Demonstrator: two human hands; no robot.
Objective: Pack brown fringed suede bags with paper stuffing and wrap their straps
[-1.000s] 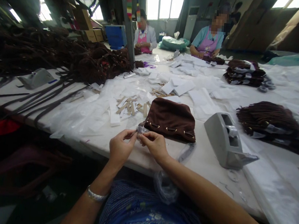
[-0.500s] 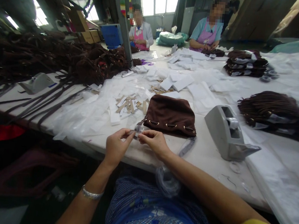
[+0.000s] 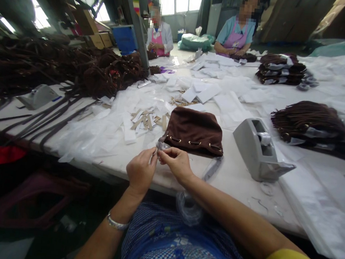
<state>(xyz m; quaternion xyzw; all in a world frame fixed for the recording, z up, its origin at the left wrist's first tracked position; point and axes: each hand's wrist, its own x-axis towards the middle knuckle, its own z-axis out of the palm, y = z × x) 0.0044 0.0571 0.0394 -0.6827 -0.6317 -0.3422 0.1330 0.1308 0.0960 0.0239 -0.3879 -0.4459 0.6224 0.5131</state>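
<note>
My left hand (image 3: 141, 170) and my right hand (image 3: 175, 162) meet at the table's front edge, both pinching a small clear plastic piece (image 3: 160, 146) between their fingertips. Just behind them lies a brown velvet pouch (image 3: 194, 131) with gold eyelets along its near hem. A grey strap (image 3: 211, 170) trails from the pouch toward me. A clear plastic bag (image 3: 189, 209) hangs below my right forearm, over my lap.
A grey tape dispenser (image 3: 258, 150) stands right of the pouch; another tape dispenser (image 3: 37, 96) sits far left. White plastic sheets (image 3: 106, 129) and paper strips (image 3: 144, 120) cover the table. Piles of brown bags (image 3: 105, 73) and cords (image 3: 307, 121) lie around. Two people work at the far end.
My hands have closed in on each other and shifted slightly up toward the pouch, still pinching the clear piece. The view has drifted a little.
</note>
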